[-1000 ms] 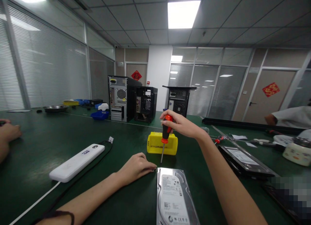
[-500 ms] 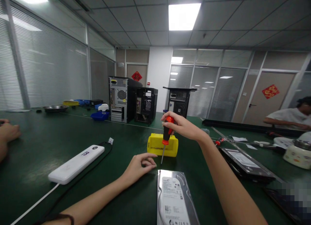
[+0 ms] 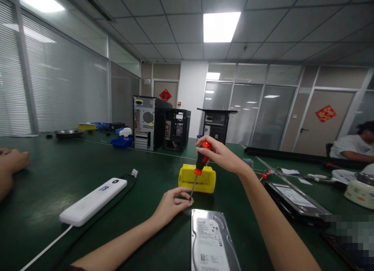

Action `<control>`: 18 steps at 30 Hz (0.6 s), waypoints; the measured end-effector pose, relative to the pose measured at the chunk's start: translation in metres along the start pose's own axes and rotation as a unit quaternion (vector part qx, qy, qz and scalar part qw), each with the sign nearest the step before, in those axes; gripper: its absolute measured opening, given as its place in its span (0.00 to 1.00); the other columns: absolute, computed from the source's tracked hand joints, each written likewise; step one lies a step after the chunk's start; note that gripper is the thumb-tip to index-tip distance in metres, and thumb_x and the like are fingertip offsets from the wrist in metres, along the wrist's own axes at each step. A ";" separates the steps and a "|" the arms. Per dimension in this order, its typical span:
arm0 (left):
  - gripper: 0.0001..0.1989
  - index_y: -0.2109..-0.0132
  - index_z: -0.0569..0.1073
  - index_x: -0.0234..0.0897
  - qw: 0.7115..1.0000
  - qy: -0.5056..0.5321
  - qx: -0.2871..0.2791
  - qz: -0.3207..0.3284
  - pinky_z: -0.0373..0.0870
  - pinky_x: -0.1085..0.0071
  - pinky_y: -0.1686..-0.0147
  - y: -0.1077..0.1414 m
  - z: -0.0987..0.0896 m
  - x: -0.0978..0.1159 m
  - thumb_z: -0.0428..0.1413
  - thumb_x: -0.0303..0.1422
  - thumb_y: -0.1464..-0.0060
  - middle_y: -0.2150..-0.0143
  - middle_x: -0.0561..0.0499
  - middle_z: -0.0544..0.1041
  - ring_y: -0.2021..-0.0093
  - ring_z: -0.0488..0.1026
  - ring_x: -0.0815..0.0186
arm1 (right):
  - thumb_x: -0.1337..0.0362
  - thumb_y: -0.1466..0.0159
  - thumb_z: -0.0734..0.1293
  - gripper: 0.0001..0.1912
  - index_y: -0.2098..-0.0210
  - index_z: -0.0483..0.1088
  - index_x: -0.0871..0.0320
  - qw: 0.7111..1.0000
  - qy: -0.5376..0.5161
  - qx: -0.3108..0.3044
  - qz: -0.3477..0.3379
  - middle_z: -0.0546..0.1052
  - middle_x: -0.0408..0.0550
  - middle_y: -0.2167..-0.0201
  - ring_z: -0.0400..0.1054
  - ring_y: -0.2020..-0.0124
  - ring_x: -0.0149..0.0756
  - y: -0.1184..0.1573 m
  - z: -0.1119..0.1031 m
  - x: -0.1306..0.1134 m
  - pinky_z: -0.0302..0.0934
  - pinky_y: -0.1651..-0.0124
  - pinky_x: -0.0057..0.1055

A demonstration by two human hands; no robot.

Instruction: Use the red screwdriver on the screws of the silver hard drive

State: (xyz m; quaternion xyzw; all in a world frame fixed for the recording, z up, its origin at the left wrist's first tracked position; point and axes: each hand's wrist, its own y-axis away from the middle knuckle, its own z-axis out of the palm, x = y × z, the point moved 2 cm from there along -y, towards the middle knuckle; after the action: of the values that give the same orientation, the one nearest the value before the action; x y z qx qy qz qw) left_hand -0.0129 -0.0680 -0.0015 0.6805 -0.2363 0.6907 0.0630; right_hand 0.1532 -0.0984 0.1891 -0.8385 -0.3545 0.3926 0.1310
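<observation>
My right hand (image 3: 219, 153) is closed around the red-and-black handle of a screwdriver (image 3: 200, 165), whose shaft slants down to the left. At its tip, the thumb and fingers of my left hand (image 3: 170, 204) are pinched together; what they hold there is too small to make out. Just below the hands a silver hard drive (image 3: 210, 240) lies label up on the green table, partly cut off by the bottom edge. Behind the screwdriver is a small yellow bin (image 3: 208, 182).
A white power strip (image 3: 93, 201) with cables lies to the left. More hard drives (image 3: 295, 199) and a cream jar (image 3: 360, 191) are on the right. Computer cases (image 3: 152, 123) stand at the back. Another person's hand (image 3: 13, 162) rests at the far left; a person (image 3: 355, 144) sits at the right.
The screwdriver tip has moved down and left to my left fingertips, which have closed together at it. The view has shifted slightly.
</observation>
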 end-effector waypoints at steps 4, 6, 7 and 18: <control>0.27 0.51 0.68 0.32 1.000 0.022 0.003 -0.002 0.71 0.63 0.54 0.002 0.000 0.001 0.65 0.32 0.59 0.59 0.45 0.74 0.61 0.78 0.59 | 0.59 0.37 0.59 0.11 0.57 0.62 0.57 1.000 0.009 -0.001 -0.003 0.67 0.46 0.64 0.65 0.68 0.30 0.000 0.000 0.002 0.67 0.66 0.29; 0.28 0.50 0.67 0.32 1.000 0.026 0.005 -0.004 0.71 0.62 0.54 0.002 0.000 0.001 0.65 0.32 0.60 0.58 0.45 0.74 0.61 0.78 0.59 | 0.59 0.37 0.59 0.11 0.57 0.62 0.57 1.000 0.009 -0.002 -0.001 0.67 0.45 0.65 0.65 0.68 0.30 0.000 0.000 0.001 0.67 0.66 0.29; 0.28 0.50 0.67 0.32 1.000 0.025 0.005 -0.004 0.71 0.62 0.54 0.002 0.000 0.001 0.65 0.31 0.60 0.58 0.45 0.74 0.61 0.78 0.59 | 0.59 0.37 0.59 0.11 0.57 0.62 0.57 1.000 0.010 -0.002 -0.001 0.67 0.45 0.65 0.65 0.68 0.30 0.000 0.000 0.001 0.67 0.66 0.28; 0.26 0.50 0.68 0.31 1.000 0.015 0.011 0.000 0.72 0.63 0.56 0.004 0.001 0.003 0.64 0.29 0.59 0.60 0.46 0.74 0.63 0.78 0.60 | 0.60 0.37 0.59 0.10 0.57 0.62 0.57 1.000 -0.002 -0.007 -0.003 0.66 0.45 0.66 0.65 0.68 0.30 0.000 0.000 0.002 0.67 0.67 0.27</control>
State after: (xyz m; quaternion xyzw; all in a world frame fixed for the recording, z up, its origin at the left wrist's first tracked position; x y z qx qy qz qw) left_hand -0.0136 -0.0723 0.0004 0.6706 -0.2281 0.7035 0.0592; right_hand 0.1536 -0.0973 0.1879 -0.8373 -0.3604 0.3916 0.1251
